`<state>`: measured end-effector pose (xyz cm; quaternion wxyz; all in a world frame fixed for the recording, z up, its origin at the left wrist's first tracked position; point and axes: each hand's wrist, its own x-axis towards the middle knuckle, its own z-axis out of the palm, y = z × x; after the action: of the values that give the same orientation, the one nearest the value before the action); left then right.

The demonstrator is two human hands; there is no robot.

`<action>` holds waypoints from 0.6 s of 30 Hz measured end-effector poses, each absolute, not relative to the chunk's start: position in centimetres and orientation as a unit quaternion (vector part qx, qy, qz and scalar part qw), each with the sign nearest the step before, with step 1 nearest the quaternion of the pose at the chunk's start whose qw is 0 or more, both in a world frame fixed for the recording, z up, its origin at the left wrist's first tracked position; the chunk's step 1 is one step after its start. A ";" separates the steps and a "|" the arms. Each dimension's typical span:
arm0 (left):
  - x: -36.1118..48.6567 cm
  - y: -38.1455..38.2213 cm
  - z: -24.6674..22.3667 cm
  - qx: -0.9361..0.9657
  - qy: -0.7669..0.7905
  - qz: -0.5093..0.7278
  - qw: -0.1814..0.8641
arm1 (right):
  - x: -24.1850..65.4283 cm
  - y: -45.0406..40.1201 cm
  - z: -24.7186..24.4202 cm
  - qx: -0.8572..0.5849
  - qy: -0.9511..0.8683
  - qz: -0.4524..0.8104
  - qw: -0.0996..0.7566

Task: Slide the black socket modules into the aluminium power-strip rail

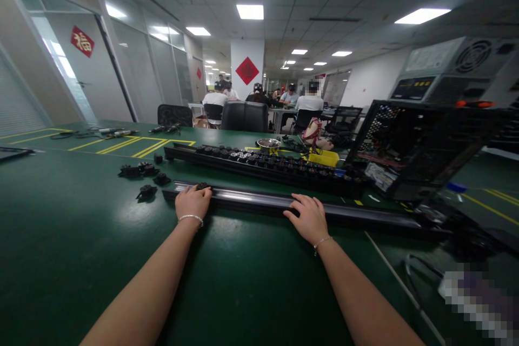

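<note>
A long, glossy black channel rail (pixel 251 198) lies across the green table in front of me. Near its left end, my left hand (pixel 192 204) has its fingers closed around a small black part (pixel 201 186) just over the rail; its exact kind is unclear. Farther right, my right hand (pixel 308 217) grips the rail, thumb on the near side and fingers bent over the top. Several similar small black parts (pixel 146 191) lie loose left of the rail. Behind it, a second black rail (pixel 219 161) carries a row of such parts.
At the right stands an open black computer case (pixel 430 146) with a power supply (pixel 458 67) on top. A metal bowl (pixel 268 144) and a yellow tray (pixel 323 158) sit behind the rails. Cables (pixel 421 265) lie at the right. People sit at tables farther back.
</note>
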<state>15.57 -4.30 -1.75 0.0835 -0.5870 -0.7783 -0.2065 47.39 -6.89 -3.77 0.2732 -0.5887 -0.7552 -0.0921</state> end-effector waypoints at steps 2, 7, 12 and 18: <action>14.9 -4.3 -1.7 -0.592 -0.777 -0.197 0.085 | 47.4 -6.9 -3.8 -0.588 -0.757 -0.093 0.270; 13.3 -3.9 -1.9 -0.593 -0.779 -0.184 0.086 | 47.4 -6.9 -3.8 -0.589 -0.756 -0.093 0.270; 12.1 -3.6 -2.1 -0.596 -0.777 -0.180 0.092 | 47.4 -6.9 -3.8 -0.588 -0.757 -0.095 0.268; 11.0 -3.7 -1.9 -0.595 -0.781 -0.151 0.114 | 47.4 -6.9 -3.7 -0.587 -0.757 -0.099 0.270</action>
<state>10.97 -3.70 -1.87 0.1139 -0.5948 -0.7814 -0.1505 47.38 -6.92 -3.71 0.2696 -0.5865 -0.7573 -0.0986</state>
